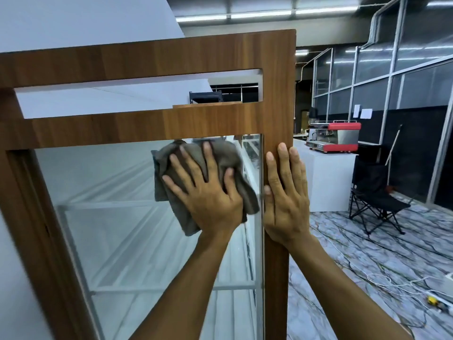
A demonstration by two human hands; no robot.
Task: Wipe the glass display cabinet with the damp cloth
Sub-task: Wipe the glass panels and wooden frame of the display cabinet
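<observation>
A tall display cabinet with a wooden frame (147, 123) and a glass front panel (117, 207) fills the left and middle of the head view. My left hand (208, 195) presses a grey-brown cloth (230, 158) flat against the glass near its top right corner, fingers spread and straight. My right hand (285, 195) lies flat against the cabinet's right wooden upright (277, 94), fingers pointing up. Glass shelves show faintly behind the panel.
To the right stand a white counter (328, 180) with a red espresso machine (335, 137), a black folding chair (375, 192) and a broom leaning on the dark wall. White cables (392, 280) trail over the marbled floor. A white wall is at left.
</observation>
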